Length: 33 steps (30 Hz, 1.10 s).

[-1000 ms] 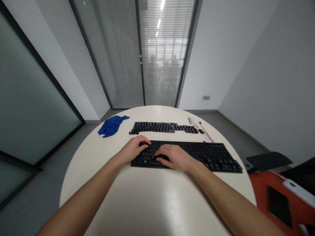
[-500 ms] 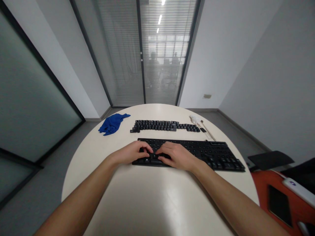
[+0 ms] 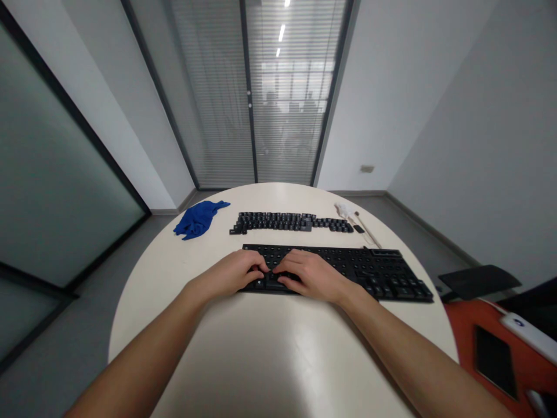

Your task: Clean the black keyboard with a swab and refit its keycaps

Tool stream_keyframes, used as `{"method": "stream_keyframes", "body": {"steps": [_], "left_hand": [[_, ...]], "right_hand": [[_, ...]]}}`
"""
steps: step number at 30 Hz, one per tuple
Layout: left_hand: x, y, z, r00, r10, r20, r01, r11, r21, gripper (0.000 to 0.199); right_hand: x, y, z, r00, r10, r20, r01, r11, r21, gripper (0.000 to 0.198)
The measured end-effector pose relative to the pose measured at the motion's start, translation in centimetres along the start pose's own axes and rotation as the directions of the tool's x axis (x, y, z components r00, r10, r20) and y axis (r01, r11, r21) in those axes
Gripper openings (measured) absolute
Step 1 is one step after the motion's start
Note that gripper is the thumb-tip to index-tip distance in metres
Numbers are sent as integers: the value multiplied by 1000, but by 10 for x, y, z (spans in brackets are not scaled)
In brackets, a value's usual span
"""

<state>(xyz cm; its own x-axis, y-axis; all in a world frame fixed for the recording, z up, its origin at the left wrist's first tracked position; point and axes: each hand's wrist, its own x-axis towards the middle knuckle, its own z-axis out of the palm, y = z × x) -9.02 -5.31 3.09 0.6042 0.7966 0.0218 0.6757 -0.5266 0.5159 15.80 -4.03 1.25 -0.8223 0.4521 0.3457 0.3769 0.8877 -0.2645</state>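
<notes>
A black keyboard [image 3: 337, 258] lies on the round table, many of its keys off and rows of small round posts bare. Some keycaps remain along its lower left edge and at its right end. My left hand [image 3: 237, 271] rests over the lower left part, thumb and index finger nearly together; whatever is between them is too small to make out. Close beside it, my right hand [image 3: 307, 273] lies palm down on the keyboard, fingers stretched toward the left fingertips and thumb apart. Loose black keycaps [image 3: 274, 222] stand in ordered rows behind the keyboard.
A crumpled blue cloth [image 3: 198, 220] lies at the back left of the cream table [image 3: 243, 354]. At the back right are a white wad [image 3: 345, 210], a thin stick [image 3: 369, 229] and a small black piece [image 3: 358, 229]. An orange seat [image 3: 461, 337] holding a phone [image 3: 495, 360] stands right.
My left thumb and index finger have drawn closer together, and the left wrist has shifted slightly left and down. My right hand has barely moved.
</notes>
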Motion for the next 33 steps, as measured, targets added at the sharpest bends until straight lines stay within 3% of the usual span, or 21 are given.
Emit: {"method": "stream_keyframes", "body": {"steps": [7,18,25,33], "left_hand": [[-4,9,2,999,37,-27,-33,988,153,19],[-2,12,3,997,81,-5,-80,989,127,22],[0,4,2,996,93,3,-93,996,-3,22],[1,-2,1,998,-70,-2,68,969,-239,22]], "right_hand": [[1,0,0,1000,-12,-8,12,1000,-2,17],[1,0,2,999,-50,-4,49,999,-10,20],[1,1,3,998,-62,8,62,997,-35,23],[1,-2,4,997,-62,37,64,996,-57,28]]}}
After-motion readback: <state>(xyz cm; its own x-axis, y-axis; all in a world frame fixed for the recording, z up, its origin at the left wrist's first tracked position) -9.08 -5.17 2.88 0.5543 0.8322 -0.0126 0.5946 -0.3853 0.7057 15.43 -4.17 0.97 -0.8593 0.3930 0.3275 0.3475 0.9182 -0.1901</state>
